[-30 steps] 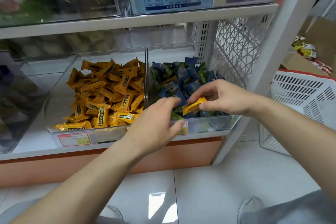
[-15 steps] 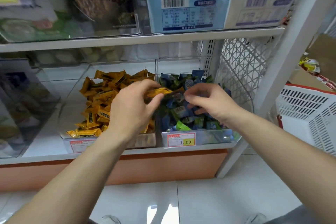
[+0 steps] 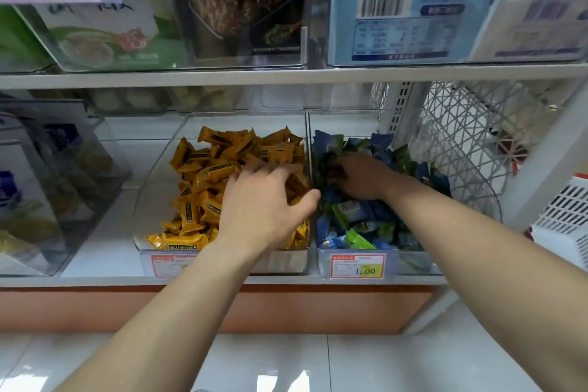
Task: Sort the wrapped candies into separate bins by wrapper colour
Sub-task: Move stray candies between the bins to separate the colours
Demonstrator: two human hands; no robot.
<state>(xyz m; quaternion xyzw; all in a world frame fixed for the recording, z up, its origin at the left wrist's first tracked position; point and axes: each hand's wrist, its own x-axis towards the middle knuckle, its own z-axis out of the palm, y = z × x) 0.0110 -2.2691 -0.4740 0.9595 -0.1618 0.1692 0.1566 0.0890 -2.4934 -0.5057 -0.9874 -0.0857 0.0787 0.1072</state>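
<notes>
Two clear bins stand side by side on the lower shelf. The left bin [image 3: 286,262] holds a heap of yellow wrapped candies [image 3: 203,175]. The right bin [image 3: 413,261] holds mixed blue and green wrapped candies [image 3: 359,216]. My left hand [image 3: 264,197] hovers palm-down over the right part of the yellow heap, fingers spread and relaxed, the thumb reaching toward the wall between the bins. My right hand [image 3: 362,178] is deep in the blue and green pile, its fingers curled down among the wrappers at the back left. Its fingertips are in shadow, so any hold is hidden.
The upper shelf edge [image 3: 286,76] hangs low over both bins, with boxed goods above. A clear bin [image 3: 47,184] of other packets stands left. A white lattice basket [image 3: 461,143] and a white slotted crate [image 3: 566,219] stand right. A price tag [image 3: 358,266] fronts the right bin.
My left hand took the yellow candy from my right hand, carried it over the yellow bin and now shows empty, spread fingers. My right hand moved back into the blue and green pile.
</notes>
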